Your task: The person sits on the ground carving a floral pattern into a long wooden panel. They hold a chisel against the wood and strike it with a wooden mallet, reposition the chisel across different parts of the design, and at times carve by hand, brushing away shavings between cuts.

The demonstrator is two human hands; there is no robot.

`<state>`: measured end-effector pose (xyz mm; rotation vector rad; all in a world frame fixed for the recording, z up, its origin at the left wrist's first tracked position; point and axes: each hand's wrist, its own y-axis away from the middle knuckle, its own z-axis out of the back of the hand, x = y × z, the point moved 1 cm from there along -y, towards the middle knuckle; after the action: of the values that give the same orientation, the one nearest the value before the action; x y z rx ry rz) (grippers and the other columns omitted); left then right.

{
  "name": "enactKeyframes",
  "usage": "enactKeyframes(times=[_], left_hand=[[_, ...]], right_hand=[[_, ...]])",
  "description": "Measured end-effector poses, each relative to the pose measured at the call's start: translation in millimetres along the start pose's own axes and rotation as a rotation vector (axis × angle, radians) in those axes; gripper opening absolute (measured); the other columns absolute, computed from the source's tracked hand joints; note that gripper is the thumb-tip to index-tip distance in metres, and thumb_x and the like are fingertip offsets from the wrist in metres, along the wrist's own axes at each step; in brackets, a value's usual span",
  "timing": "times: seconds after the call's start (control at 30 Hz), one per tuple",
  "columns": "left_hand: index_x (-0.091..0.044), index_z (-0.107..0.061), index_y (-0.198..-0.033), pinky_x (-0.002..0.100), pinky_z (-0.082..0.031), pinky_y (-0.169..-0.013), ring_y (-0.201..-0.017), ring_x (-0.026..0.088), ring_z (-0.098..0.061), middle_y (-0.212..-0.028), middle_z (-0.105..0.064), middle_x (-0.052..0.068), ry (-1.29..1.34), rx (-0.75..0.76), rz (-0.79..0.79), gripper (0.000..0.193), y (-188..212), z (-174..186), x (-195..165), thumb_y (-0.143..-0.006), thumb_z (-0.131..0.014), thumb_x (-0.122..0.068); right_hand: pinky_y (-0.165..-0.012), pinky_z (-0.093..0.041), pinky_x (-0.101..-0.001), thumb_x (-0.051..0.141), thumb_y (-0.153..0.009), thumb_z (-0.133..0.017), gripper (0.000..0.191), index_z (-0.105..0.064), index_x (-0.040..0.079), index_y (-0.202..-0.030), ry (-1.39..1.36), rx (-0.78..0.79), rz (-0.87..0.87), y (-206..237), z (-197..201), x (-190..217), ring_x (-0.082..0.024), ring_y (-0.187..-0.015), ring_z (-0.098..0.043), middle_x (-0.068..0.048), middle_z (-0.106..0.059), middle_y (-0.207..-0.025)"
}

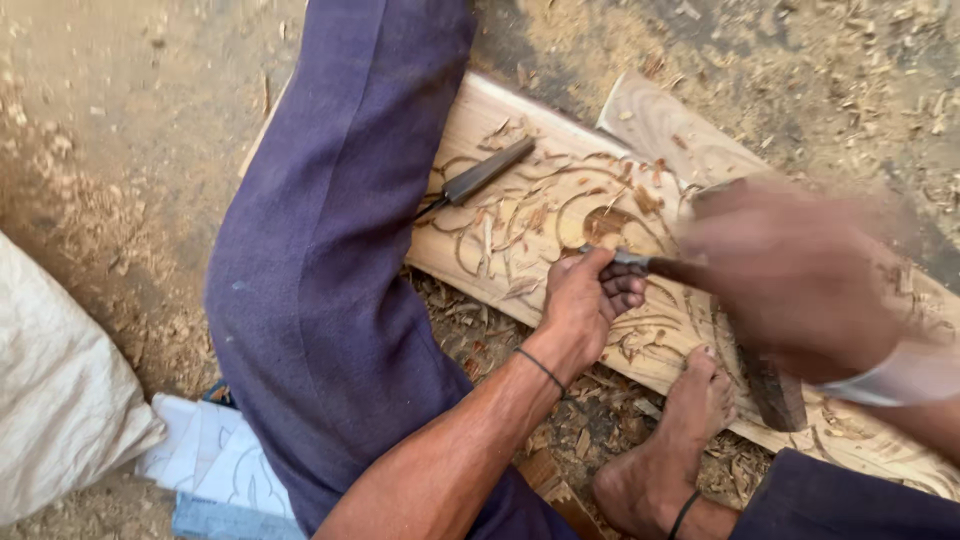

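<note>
A spare chisel (480,175) lies idle at the far left of the carved wooden plank (520,130) on the sawdust-strewn floor, while the left hand (583,300) pinches the working chisel (640,263) narrowly near its tip, in the middle of the scrollwork. That chisel's long axis runs almost level left to right, its edge pointing left into the relief. The right hand (800,275), badly blurred, seems closed on a dark mallet (775,385); I judge this a cutting stroke mid-swing, needing a steady guiding grip.
</note>
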<state>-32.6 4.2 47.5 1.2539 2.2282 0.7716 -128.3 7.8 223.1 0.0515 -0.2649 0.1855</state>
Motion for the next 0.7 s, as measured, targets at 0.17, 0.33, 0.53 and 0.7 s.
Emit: enactKeyframes(times=[0.17,0.33,0.53,0.7], left_hand=[[0.007,-0.06,-0.098,0.03,-0.056,-0.053,-0.06,0.02,-0.064,-0.077,-0.067,0.014,-0.065,0.042,0.02,0.026,2,2,0,-0.107,-0.046,-0.013],[0.001,-0.052,-0.104,0.032,-0.058,-0.057,-0.064,0.022,-0.066,-0.083,-0.065,0.017,-0.104,-0.007,0.026,0.015,7,3,4,-0.108,-0.043,-0.01],[0.007,-0.055,-0.101,0.033,-0.059,-0.054,-0.063,0.024,-0.068,-0.08,-0.068,0.021,-0.24,0.028,0.119,0.022,11,2,7,-0.106,-0.044,-0.011],[0.006,-0.052,-0.102,0.03,-0.06,-0.059,-0.066,0.02,-0.068,-0.082,-0.067,0.017,-0.152,0.169,0.025,0.026,12,-1,7,-0.111,-0.044,-0.017]], right_hand=[[-0.069,-0.059,-0.0437,0.039,-0.096,-0.061,0.033,-0.074,0.01,-0.087,0.125,0.318,-0.356,33,-30,-20,-0.03,-0.07,-0.068,-0.009,-0.071,-0.076],[-0.086,-0.056,-0.0512,0.031,-0.093,-0.062,0.019,-0.071,0.015,-0.097,0.14,0.362,-0.069,41,-38,-13,-0.032,-0.081,-0.069,-0.005,-0.067,-0.089],[-0.076,-0.06,-0.0434,0.019,-0.088,-0.06,0.026,-0.071,0.017,-0.112,0.208,0.777,-0.331,64,-46,-15,-0.029,-0.09,-0.071,-0.007,-0.066,-0.098],[-0.074,-0.059,-0.0438,0.019,-0.086,-0.063,0.029,-0.068,0.016,-0.115,0.188,0.695,-0.299,64,-34,-16,-0.03,-0.089,-0.072,-0.005,-0.07,-0.103]])
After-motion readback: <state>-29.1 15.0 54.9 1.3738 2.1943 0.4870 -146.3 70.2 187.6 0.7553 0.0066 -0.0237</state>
